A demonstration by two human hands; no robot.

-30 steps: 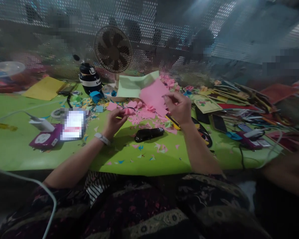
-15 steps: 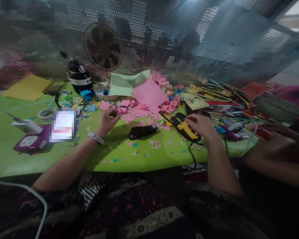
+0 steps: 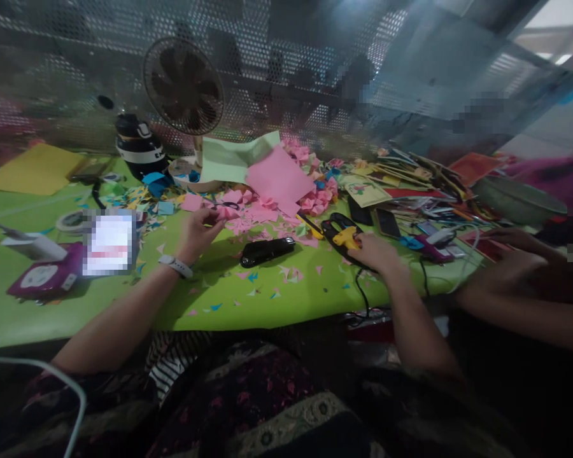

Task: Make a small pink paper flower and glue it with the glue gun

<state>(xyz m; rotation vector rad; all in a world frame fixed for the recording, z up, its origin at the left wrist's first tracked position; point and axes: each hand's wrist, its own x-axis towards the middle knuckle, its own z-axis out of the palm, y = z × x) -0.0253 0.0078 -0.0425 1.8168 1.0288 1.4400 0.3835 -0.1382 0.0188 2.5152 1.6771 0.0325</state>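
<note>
My right hand [image 3: 376, 252] is closed around the yellow glue gun [image 3: 346, 238], which rests on a black stand [image 3: 332, 224] and has a black cord running off the table edge. My left hand [image 3: 201, 233], with a white watch on the wrist, has its fingers pinched together beside pink paper pieces [image 3: 229, 212]. What they hold, if anything, is hidden. Scissors [image 3: 226, 205] lie partly among the pink paper just beyond these fingers. A black stapler [image 3: 267, 252] lies between my hands. Left of the glue gun is a yellow-handled cutter [image 3: 310, 226].
Paper scraps cover much of the green tabletop [image 3: 248, 312]. Behind stand a fan [image 3: 184, 86], a black bottle [image 3: 136, 149] and pink and green paper sheets [image 3: 279, 178]. A lit phone [image 3: 109, 243] leans at left. At right, another person's hands [image 3: 516, 261] work near a cable.
My right hand has moved down from above the glue gun and closed around its grip. The view has shifted slightly right. My left hand stays by the pink paper.
</note>
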